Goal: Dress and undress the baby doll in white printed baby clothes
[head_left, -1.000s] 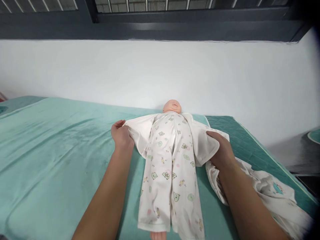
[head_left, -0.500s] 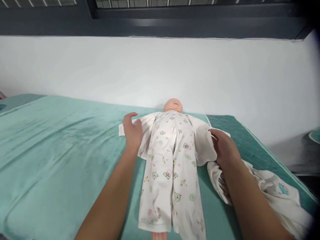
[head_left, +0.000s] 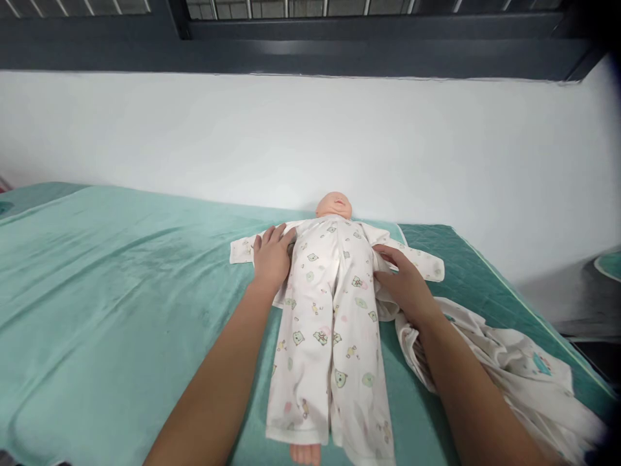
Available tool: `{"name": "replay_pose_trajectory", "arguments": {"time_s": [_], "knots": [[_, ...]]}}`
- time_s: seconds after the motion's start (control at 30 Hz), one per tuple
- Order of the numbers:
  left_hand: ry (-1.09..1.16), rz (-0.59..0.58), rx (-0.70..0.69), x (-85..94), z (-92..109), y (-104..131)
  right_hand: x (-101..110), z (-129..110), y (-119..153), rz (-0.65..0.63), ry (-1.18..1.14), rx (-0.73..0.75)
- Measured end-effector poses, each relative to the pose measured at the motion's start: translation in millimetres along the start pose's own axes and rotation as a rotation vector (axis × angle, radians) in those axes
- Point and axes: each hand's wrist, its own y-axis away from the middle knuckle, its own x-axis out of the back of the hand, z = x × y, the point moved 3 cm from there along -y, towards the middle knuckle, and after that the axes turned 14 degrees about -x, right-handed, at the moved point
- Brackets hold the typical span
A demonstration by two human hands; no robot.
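Note:
A baby doll point(head_left: 334, 204) lies on its back, head toward the wall. White baby trousers point(head_left: 317, 336) with small animal prints lie over its front, and toes show below one leg. Under them a matching baby shirt point(head_left: 429, 264) spreads out, its long sleeves stretched to both sides. My left hand point(head_left: 272, 259) rests on the shirt beside the trousers' left edge, fingers extended and nothing gripped. On the other side my right hand point(head_left: 405, 281) has its fingers curled on the shirt's side flap, close against the trousers. Its exact hold is partly hidden.
A crumpled white garment point(head_left: 514, 362) with a teal print lies at the right, partly under my right forearm. Pale green cloth point(head_left: 121, 310) covers the bed, with a darker green quilted cover point(head_left: 478, 285) at the right. A white wall point(head_left: 291, 136) stands behind.
Both hands have moved inward toward the trousers. The shirt's right flap, spread outward before, is now folded in, uncovering the printed right sleeve.

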Motion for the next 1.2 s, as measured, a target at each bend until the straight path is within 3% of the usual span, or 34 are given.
{"name": "replay_pose_trajectory", "arguments": {"time_s": [0.23,0.53,0.7,0.87,1.0,1.1,1.2], "knots": [[-0.030,0.031,0.160,1.0,-10,2,0,15,-9,-0.012,0.046,-0.135],[-0.015,-0.014,0.162,-1.4,-7,1,-3,28,-11,0.142,0.271,-0.076],[-0.005,-0.043,0.181,-4.7,-7,0,15,36,4,0.074,0.469,-0.051],[0.005,-0.042,0.175,-4.9,-5,0,43,45,10,-0.016,0.473,-0.125],[-0.002,-0.050,0.189,-4.6,-4,-2,43,24,0,0.033,0.402,-0.035],[-0.007,-0.059,0.200,-4.8,-4,-3,25,-9,-19,0.133,0.476,0.212],[-0.008,-0.063,0.193,-5.4,-4,-4,0,-31,-47,0.097,0.584,0.369]]}}
